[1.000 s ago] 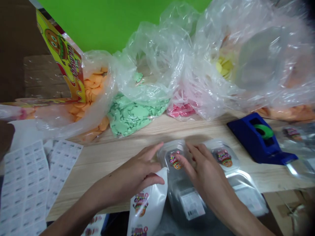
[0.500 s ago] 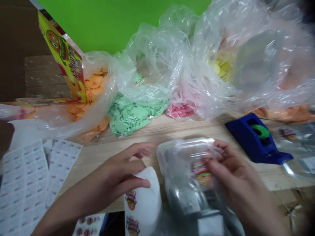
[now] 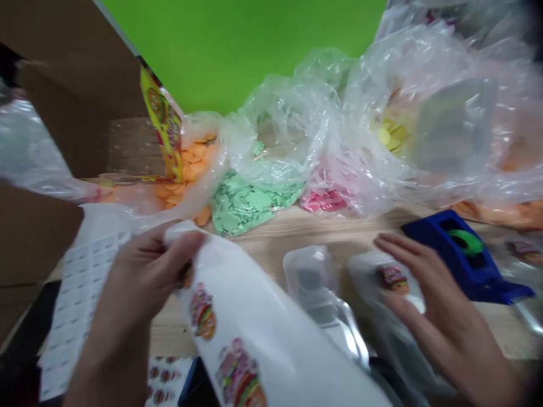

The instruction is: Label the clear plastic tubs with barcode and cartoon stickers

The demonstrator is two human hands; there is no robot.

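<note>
"What did just change at your hands?"

"My left hand (image 3: 131, 288) has lifted the white printed pouch (image 3: 254, 345) up from the surface (image 3: 271, 226), so now it is very near to my eyes. The fingers are closed and grip its upper edge."

"And your other hand?"

"My right hand (image 3: 432, 294) is open, with the fingers spread. They are at a clear plastic tray (image 3: 382, 305) with a burger sticker (image 3: 392, 280) on it. Just beside it stands a second clear tray (image 3: 309, 288)."

"What lies further away?"

"On the left are sheets of small white labels (image 3: 80, 299). On the right is a blue tape dispenser (image 3: 462, 257). Behind them, along the back, are clear bags with orange pieces (image 3: 190, 164), green pieces (image 3: 250, 200), pink pieces (image 3: 324, 200) and yellow pieces (image 3: 390, 135), and then a green backdrop (image 3: 241, 51)."
</note>
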